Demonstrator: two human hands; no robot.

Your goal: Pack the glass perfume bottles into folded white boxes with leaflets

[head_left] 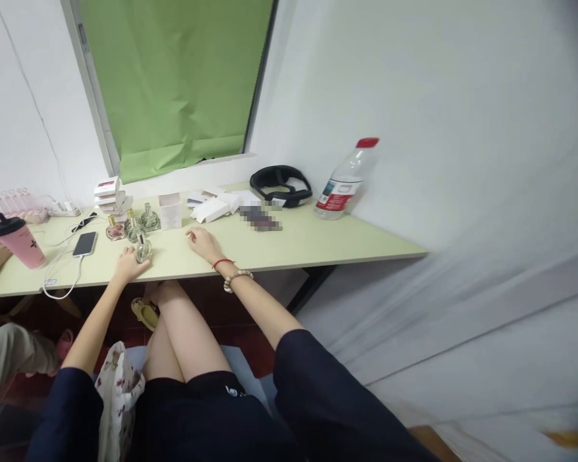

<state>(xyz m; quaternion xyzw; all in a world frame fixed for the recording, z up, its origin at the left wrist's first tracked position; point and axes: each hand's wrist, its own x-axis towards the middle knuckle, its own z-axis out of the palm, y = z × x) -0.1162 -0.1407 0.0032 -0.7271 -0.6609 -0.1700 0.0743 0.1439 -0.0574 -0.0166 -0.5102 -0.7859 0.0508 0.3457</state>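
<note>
My left hand (131, 263) rests on the pale table (318, 240) near its front edge, fingers curled around a small glass perfume bottle (143, 249). My right hand (202, 242) lies flat on the table a little to the right, fingers relaxed and apart, holding nothing; its wrist wears a red string and a bead bracelet. Three more small glass bottles (132, 226) stand just behind the left hand, beside a small white box (170, 210).
A stack of white boxes (110, 192), flat carton blanks (216, 205), a black headband-like device (280, 185), a water bottle (343, 186), a phone with cable (85, 244) and a pink cup (19, 242) lie about. Another person's arm and knee show at the left.
</note>
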